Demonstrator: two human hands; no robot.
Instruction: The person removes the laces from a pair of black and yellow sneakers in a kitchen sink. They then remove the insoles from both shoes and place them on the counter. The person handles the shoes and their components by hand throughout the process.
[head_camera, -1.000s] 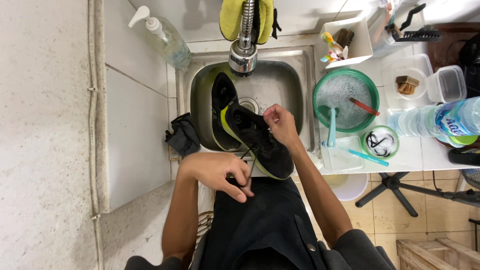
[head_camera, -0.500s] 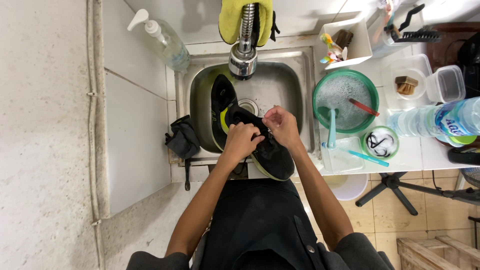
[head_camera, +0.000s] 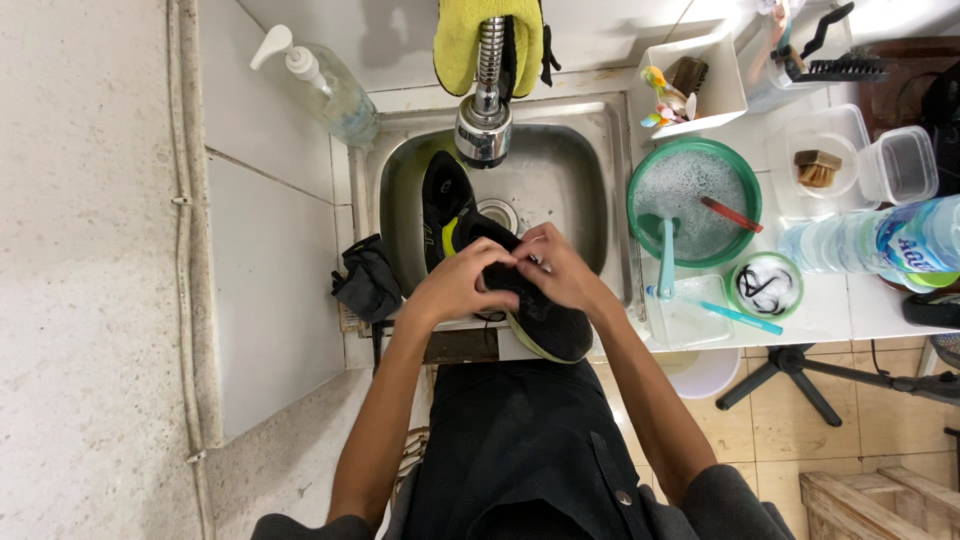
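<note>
A black sneaker with a yellow-green sole (head_camera: 545, 318) lies across the near rim of the steel sink (head_camera: 590, 170). Both hands rest on its upper. My left hand (head_camera: 458, 283) pinches at the lace area, and my right hand (head_camera: 555, 265) grips the same spot from the other side. A second black shoe (head_camera: 442, 205) lies inside the sink basin, under the faucet head (head_camera: 484, 128). The laces themselves are hidden under my fingers.
A green basin of foamy water (head_camera: 694, 200) with brushes sits right of the sink, beside a small green bowl of laces (head_camera: 764, 286), clear containers (head_camera: 900, 162) and a water bottle (head_camera: 880, 240). A soap pump bottle (head_camera: 325, 85) and a dark cloth (head_camera: 368, 280) lie left. A yellow glove (head_camera: 455, 35) hangs above.
My left hand has come up from near my waist to the sneaker's lace area, joining my right hand there. The sneaker has barely shifted.
</note>
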